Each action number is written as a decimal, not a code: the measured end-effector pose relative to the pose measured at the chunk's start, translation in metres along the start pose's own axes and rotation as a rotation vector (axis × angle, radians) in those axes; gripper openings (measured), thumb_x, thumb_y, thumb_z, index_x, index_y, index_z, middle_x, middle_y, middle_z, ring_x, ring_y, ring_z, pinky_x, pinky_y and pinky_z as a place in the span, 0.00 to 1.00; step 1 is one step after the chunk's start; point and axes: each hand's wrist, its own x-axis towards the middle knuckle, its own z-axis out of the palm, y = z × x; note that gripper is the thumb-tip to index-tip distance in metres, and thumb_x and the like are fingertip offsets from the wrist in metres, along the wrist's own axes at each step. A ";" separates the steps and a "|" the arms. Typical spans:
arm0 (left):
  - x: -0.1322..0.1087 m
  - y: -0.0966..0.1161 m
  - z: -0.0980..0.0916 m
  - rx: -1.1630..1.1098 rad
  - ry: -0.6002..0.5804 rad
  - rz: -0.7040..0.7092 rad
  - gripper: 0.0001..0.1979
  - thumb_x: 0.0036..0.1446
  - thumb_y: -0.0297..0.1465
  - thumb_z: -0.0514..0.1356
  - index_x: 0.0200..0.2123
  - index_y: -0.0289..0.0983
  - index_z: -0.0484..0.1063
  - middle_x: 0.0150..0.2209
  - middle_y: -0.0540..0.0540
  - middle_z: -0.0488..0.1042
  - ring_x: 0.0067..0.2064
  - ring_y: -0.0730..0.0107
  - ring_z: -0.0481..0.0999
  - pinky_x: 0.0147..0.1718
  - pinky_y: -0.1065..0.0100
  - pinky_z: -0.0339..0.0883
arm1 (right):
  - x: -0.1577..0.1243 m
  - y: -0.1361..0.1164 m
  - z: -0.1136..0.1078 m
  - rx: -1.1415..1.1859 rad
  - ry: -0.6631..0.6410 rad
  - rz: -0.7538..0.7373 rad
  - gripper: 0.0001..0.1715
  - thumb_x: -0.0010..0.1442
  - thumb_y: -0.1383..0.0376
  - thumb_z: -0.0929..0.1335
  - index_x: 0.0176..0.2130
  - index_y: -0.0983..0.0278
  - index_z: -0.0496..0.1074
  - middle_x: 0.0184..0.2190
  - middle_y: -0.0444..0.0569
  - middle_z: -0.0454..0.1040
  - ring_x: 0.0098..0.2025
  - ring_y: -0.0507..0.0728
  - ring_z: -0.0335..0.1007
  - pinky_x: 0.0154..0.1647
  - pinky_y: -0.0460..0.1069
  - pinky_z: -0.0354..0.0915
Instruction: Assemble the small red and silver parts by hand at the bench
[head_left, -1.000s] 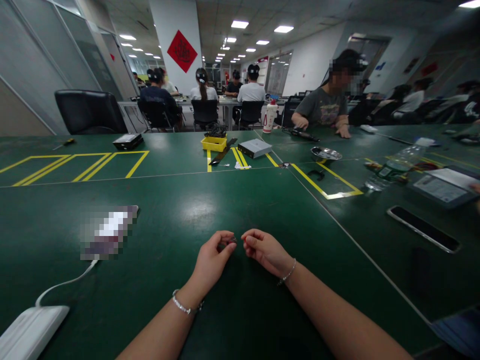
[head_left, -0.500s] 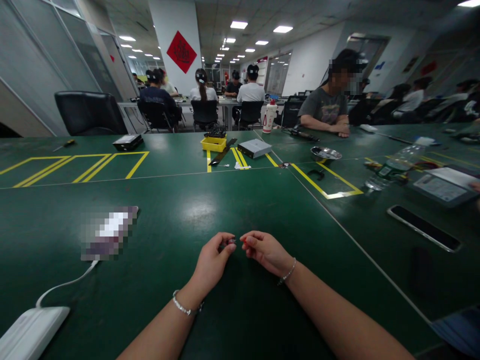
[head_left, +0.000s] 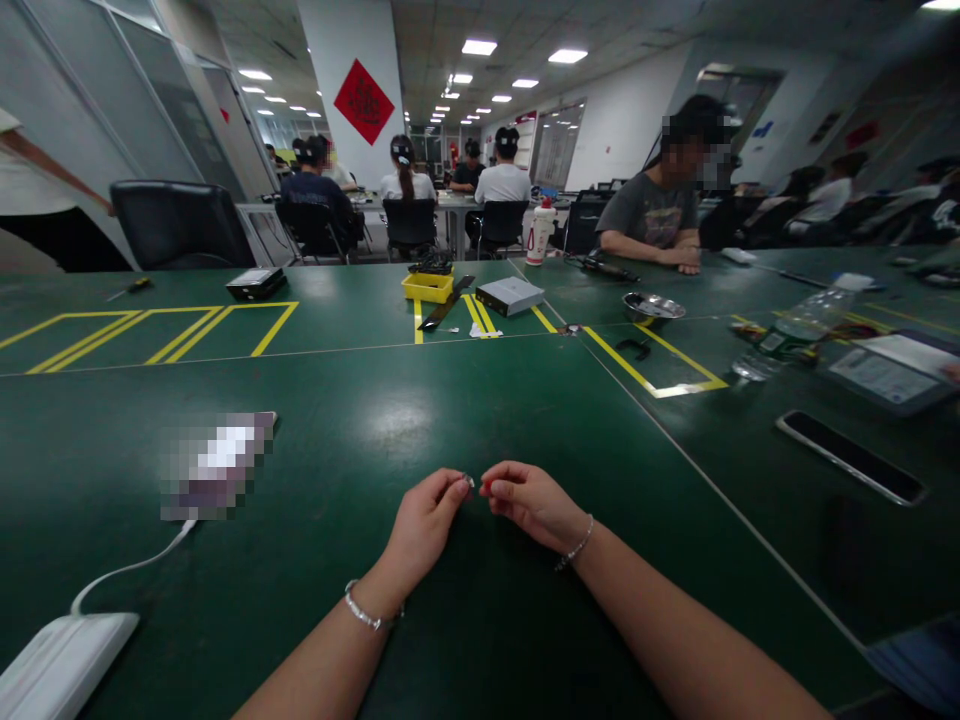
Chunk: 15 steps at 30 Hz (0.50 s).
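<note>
Over the green table (head_left: 390,420), my left hand (head_left: 424,522) pinches a small silvery piece (head_left: 470,481) between thumb and fingertips. It is mostly covered, and its kind cannot be made out. Close by on the right, my right hand (head_left: 538,507) is closed on a small red piece (head_left: 486,489), of which only a bit shows. The two sets of fingertips face each other with a narrow gap between them. A bracelet circles each wrist.
To the left lies a blurred-out phone (head_left: 225,465), cabled to a white power bank (head_left: 64,665). Another phone (head_left: 851,457) and a plastic bottle (head_left: 787,335) are at right. Farther back are a yellow tray (head_left: 428,290), a grey box (head_left: 510,296) and a metal bowl (head_left: 652,307). A person (head_left: 652,215) sits across.
My left thumb and fingers have shifted around the silvery piece, which now shows at their tips. My right hand has hardly moved. A standing person has come into view at the far left.
</note>
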 end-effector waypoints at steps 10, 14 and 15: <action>0.000 -0.004 0.001 0.054 0.037 0.010 0.07 0.43 0.29 0.57 0.30 0.38 0.67 0.28 0.52 0.69 0.28 0.73 0.67 0.29 0.71 0.60 | 0.000 0.000 -0.001 0.027 0.011 -0.005 0.12 0.46 0.61 0.68 0.31 0.68 0.70 0.21 0.44 0.68 0.23 0.46 0.62 0.26 0.44 0.57; 0.000 -0.004 0.001 0.011 0.003 0.040 0.05 0.43 0.25 0.56 0.28 0.37 0.66 0.27 0.52 0.68 0.28 0.74 0.67 0.29 0.71 0.60 | 0.000 0.001 -0.002 0.045 -0.013 -0.008 0.12 0.43 0.67 0.70 0.31 0.67 0.69 0.26 0.46 0.71 0.25 0.47 0.64 0.30 0.46 0.59; 0.000 -0.004 0.002 0.005 -0.003 0.040 0.05 0.43 0.25 0.55 0.28 0.37 0.66 0.27 0.52 0.68 0.28 0.74 0.67 0.29 0.71 0.60 | 0.000 0.001 -0.003 0.048 -0.018 -0.007 0.12 0.42 0.68 0.71 0.31 0.67 0.69 0.27 0.46 0.71 0.26 0.47 0.64 0.31 0.47 0.60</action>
